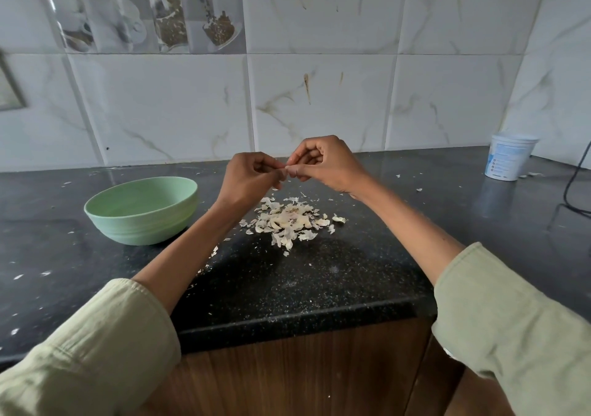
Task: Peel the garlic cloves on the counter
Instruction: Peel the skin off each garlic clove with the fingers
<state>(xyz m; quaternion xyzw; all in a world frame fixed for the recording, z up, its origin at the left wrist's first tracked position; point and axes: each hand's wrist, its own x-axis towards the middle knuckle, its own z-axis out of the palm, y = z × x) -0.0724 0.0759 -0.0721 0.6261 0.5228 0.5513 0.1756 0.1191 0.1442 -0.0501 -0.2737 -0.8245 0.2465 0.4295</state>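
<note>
Both hands are raised above the black counter (319, 275), fingertips meeting. My left hand (249, 179) and my right hand (323, 163) pinch a small garlic clove (285, 167) between them; most of the clove is hidden by the fingers. Directly below the hands lies a pile of pale garlic skins and cloves (287, 220). I cannot tell peeled cloves from skins in the pile.
A light green bowl (140, 211) stands left of the pile; its inside looks bare. A white tub (508, 156) sits at the back right by the tiled wall, with a black cable (572, 185) beside it. Skin flakes are scattered over the counter, whose front edge is near me.
</note>
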